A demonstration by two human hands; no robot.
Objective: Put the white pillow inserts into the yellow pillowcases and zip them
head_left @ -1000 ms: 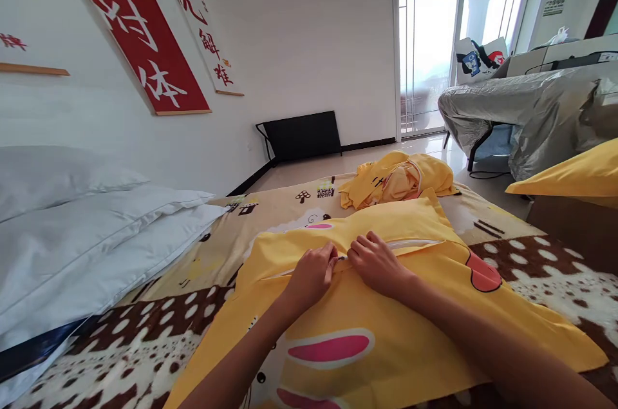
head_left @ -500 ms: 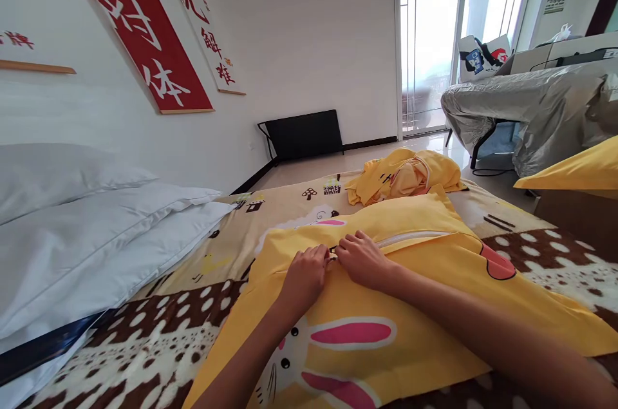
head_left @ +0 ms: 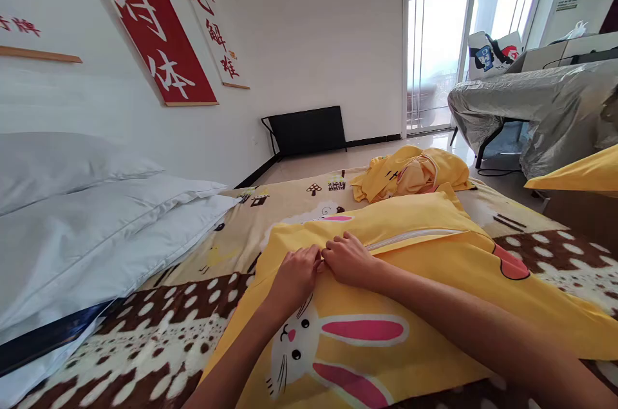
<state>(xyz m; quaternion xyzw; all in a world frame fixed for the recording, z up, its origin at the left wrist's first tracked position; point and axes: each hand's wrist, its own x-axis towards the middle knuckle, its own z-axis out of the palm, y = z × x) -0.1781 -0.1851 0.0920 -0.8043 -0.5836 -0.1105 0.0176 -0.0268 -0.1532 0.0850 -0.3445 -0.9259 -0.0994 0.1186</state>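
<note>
A yellow pillowcase (head_left: 434, 286) printed with a white rabbit with pink ears lies in front of me, looking filled out. Its pale zipper (head_left: 415, 238) runs across the upper part and appears closed to the right of my hands. My left hand (head_left: 297, 272) pinches the pillowcase fabric at the zipper line. Right beside it, with fingertips almost touching, my right hand (head_left: 348, 259) is closed on the zipper. The zipper pull itself is hidden under the fingers.
White pillows (head_left: 106, 235) are stacked at the left. A crumpled yellow cloth (head_left: 410, 171) lies on the patterned blanket (head_left: 290, 193) beyond the pillowcase. Another yellow piece (head_left: 584, 172) juts in at the right. A plastic-covered table (head_left: 545, 90) stands behind, and a black folded panel (head_left: 309, 131) leans by the wall.
Both hands have shifted a little left along the zipper line, and a longer stretch of zipper shows to their right. The view has moved slightly; more of the rabbit's face shows.
</note>
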